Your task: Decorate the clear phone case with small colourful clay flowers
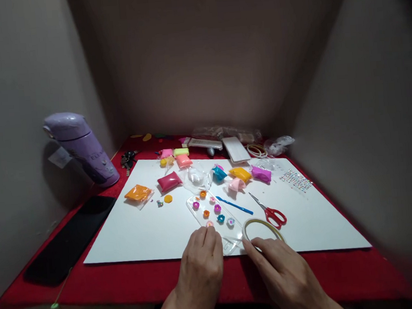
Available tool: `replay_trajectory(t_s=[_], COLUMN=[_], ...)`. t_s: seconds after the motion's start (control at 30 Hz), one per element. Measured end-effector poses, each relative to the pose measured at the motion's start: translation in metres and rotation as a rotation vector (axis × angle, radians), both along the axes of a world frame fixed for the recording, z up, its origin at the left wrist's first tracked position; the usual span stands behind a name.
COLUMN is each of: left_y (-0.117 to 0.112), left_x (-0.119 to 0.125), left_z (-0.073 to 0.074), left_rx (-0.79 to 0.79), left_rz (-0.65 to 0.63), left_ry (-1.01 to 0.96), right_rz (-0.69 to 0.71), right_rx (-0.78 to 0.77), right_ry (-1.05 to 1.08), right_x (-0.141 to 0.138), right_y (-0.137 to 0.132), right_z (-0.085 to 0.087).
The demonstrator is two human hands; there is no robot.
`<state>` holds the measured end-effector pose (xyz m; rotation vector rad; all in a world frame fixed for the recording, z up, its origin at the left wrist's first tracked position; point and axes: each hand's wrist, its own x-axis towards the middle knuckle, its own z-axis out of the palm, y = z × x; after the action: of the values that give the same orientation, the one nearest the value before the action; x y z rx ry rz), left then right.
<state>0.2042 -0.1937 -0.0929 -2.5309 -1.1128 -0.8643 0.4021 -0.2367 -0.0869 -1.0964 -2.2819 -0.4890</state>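
Observation:
A clear phone case (237, 224) lies near the white board's front edge, dotted with several small clay flowers, among them a teal flower (220, 218) and an orange flower (206, 214). My left hand (202, 262) is at the case's near left edge, fingers curled together; whatever is between them is hidden. With thumb and fingers, my right hand (284, 267) grips the near side of a roll of tape (254, 221), which rests at the case's right. A thin clear strip seems to run between my hands over the case's near end.
Red-handled scissors (275, 217) and a blue modelling tool (235, 205) lie beyond the case. Packets of coloured clay (170, 181) spread across the white board (123, 242). Rhinestones (296, 180) are at right. A purple bottle (84, 150) and black phone (70, 239) stand left.

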Motion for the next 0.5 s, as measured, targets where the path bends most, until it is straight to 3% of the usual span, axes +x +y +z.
replay_trajectory(t_s=[0.27, 0.37, 0.43, 0.5], left_y=[0.001, 0.001, 0.001, 0.001], left_x=[-0.001, -0.001, -0.001, -0.001], left_z=[-0.001, -0.001, 0.001, 0.003], left_rx=[0.015, 0.026, 0.019, 0.011], left_rz=[-0.023, -0.025, -0.037, -0.047], left_ry=[-0.06, -0.069, -0.079, -0.092], right_rz=[-0.028, -0.051, -0.135, -0.27], right_rx=[0.032, 0.057, 0.097, -0.004], right_ry=[0.063, 0.126, 0.175, 0.184], right_x=[-0.007, 0.004, 0.019, 0.038], right_y=[0.002, 0.006, 0.012, 0.022], right_z=[0.006, 0.009, 0.013, 0.015])
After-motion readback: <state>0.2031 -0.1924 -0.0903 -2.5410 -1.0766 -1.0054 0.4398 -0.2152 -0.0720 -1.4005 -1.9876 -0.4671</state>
